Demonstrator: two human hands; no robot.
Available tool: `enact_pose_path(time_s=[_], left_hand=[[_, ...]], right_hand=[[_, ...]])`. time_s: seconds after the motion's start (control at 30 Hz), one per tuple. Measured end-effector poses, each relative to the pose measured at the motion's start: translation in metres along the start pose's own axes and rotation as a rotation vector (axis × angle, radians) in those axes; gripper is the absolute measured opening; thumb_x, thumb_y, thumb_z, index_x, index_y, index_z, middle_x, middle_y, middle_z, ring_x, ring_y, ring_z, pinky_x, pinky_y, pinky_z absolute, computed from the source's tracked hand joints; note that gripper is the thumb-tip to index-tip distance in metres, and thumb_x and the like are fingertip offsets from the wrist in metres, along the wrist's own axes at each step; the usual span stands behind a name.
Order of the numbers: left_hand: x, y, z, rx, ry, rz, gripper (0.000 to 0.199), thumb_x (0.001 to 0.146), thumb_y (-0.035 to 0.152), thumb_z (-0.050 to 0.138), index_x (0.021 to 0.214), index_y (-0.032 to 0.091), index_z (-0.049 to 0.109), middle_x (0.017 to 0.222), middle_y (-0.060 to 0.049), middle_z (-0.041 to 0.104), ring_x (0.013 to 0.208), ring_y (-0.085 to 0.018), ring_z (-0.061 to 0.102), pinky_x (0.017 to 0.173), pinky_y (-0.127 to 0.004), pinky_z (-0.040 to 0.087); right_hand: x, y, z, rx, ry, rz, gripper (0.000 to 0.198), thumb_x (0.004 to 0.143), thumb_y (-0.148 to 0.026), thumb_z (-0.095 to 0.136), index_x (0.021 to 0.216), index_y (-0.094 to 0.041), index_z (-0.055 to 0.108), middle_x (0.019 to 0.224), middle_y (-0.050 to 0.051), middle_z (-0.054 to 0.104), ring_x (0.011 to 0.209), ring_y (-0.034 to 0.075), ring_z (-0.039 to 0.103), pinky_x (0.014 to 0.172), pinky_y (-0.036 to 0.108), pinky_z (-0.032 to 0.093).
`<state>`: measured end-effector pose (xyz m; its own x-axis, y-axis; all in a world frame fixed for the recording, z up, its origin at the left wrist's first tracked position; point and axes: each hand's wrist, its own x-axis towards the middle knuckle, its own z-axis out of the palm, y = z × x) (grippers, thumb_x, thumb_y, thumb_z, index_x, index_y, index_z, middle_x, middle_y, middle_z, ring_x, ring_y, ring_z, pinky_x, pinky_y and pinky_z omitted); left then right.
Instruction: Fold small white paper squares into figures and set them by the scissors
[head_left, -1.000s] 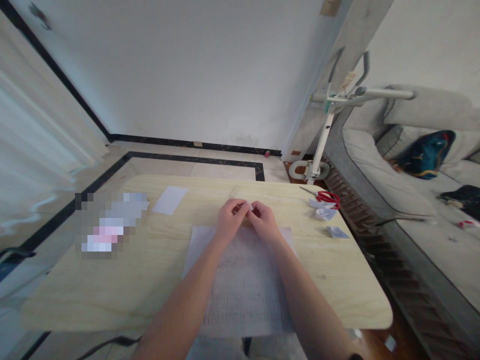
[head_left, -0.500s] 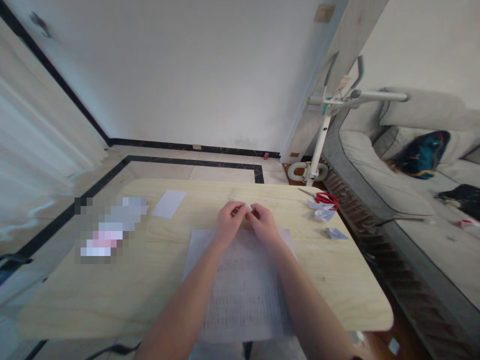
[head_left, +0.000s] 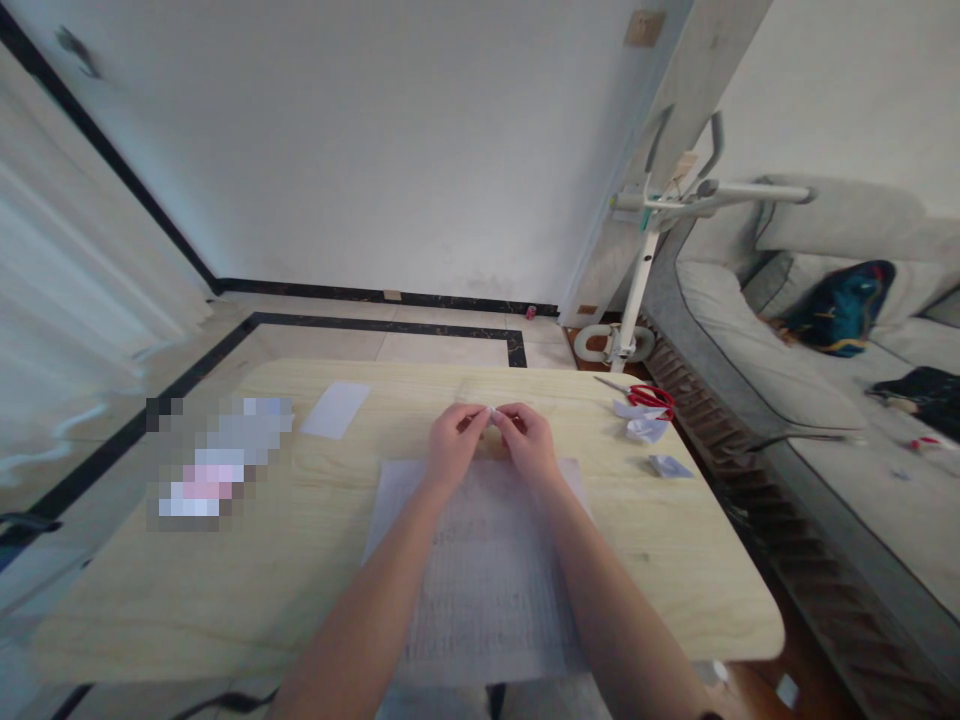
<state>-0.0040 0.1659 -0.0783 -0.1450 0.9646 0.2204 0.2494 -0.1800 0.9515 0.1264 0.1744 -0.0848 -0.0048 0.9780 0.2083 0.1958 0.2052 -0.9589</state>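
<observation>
The left hand (head_left: 454,440) and right hand (head_left: 531,440) meet over the middle of the table (head_left: 300,570), just beyond the far edge of the sheet (head_left: 495,570); thumbs and forefingers come together, pinching a white bit (head_left: 492,414) between the tips, while the other fingers curl in; the white bit, seemingly paper, is mostly hidden, so its shape and any folds in it cannot be told.

As for how far things stand, the white bit looks small and compact, which suggests that some of the work on it is done; it is in the fingers and not set down, so this piece seems unfinished; how many steps are left cannot be judged from here.

At the far right lie scissors (head_left: 651,398) with red handles, in no hand; crumpled or folded scraps (head_left: 643,424) lie against them on the near side; a folded piece (head_left: 670,466) sits apart, a little nearer; these look already worked, though whether they are finished or waste is unclear. At the far left a white slip (head_left: 335,410) lies flat, apparently unfolded and untouched; nearer and further left a pixelated patch (head_left: 217,450) hides whatever is there; the sheet lies flat under the forearms, bearing faint print, and seems to serve only as a mat.
</observation>
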Motion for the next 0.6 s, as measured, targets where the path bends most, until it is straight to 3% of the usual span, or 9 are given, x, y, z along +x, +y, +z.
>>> enact_pose_path(time_s=[0.17, 0.6], left_hand=[[0.0001, -0.0054, 0.0013, 0.007, -0.008, 0.040, 0.021, 0.082, 0.035, 0.057, 0.086, 0.018, 0.069, 0.086, -0.005, 0.067, 0.077, -0.015, 0.062, 0.067, -0.025, 0.050], [0.0001, 0.0018, 0.0017, -0.077, 0.011, -0.008, 0.020, 0.080, 0.035, 0.060, 0.083, 0.018, 0.070, 0.084, -0.005, 0.066, 0.069, -0.014, 0.061, 0.058, -0.023, 0.049]], right_hand=[[0.0005, 0.0006, 0.0003, 0.003, 0.023, 0.016, 0.022, 0.079, -0.039, 0.060, 0.077, -0.018, 0.066, 0.071, 0.003, 0.064, 0.059, 0.014, 0.052, 0.058, 0.027, 0.040], [0.0016, 0.0014, 0.0007, -0.019, 0.041, -0.011, 0.022, 0.079, -0.037, 0.058, 0.077, -0.017, 0.066, 0.070, 0.003, 0.065, 0.060, 0.014, 0.054, 0.058, 0.026, 0.042]])
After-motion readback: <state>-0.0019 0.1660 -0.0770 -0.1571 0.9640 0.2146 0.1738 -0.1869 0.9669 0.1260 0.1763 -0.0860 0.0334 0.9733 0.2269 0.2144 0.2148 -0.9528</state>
